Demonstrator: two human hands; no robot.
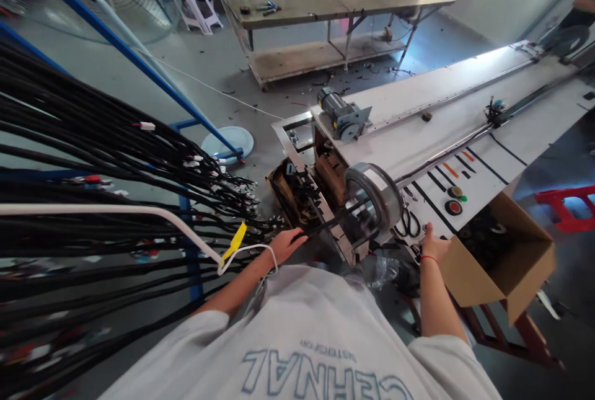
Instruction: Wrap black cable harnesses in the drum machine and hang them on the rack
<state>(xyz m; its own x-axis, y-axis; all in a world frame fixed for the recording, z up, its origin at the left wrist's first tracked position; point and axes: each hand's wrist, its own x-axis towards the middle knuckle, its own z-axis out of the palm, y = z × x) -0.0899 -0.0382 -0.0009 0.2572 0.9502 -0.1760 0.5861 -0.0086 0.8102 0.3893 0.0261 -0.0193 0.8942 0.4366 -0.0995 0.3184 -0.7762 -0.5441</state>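
My left hand [287,244] is closed round a black cable [328,222] that runs from the hanging bundle toward a grey metal drum [377,196] at the end of the long white machine bench [418,146]. A white cord [242,253] with a yellow tag [233,242] loops over that wrist. My right hand [434,244], with a red string on the wrist, rests on the bench edge beside black scissors [409,224]; its fingers are hidden. Round buttons [453,200] sit just beyond it.
A large bundle of black cables [93,164] hangs from a blue rack [121,46] at left. An open cardboard box [506,257] stands at right, a red stool [564,208] beyond it. A motor [341,116] sits on the bench. A wooden workbench [334,6] and white stool [201,9] stand at the back.
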